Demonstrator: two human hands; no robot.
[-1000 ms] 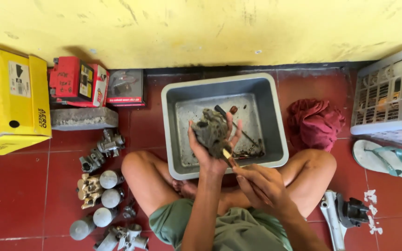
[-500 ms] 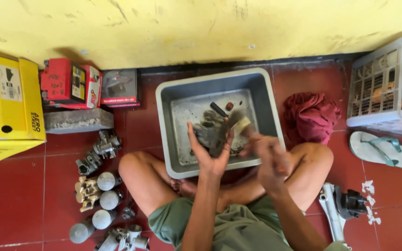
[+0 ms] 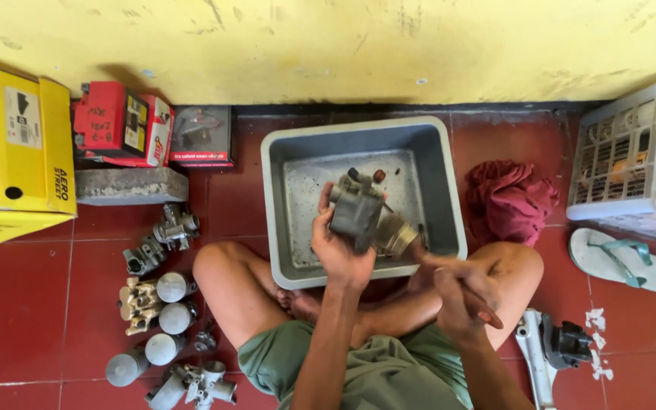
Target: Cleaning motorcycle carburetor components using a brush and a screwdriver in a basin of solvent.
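We are mid-scrub: our left hand (image 3: 339,250) has its fingers clamped round the carburetor (image 3: 357,212) above the grey basin (image 3: 282,182). At four o'clock, our right hand (image 3: 461,292) grips a brush (image 3: 419,241) against it. Turning the carburetor seems next.

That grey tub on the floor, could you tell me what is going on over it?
A person sits cross-legged on the red tile floor. The left hand holds a grimy metal engine part above the grey tub. The right hand grips a brush by its handle, with the bristles against the part.
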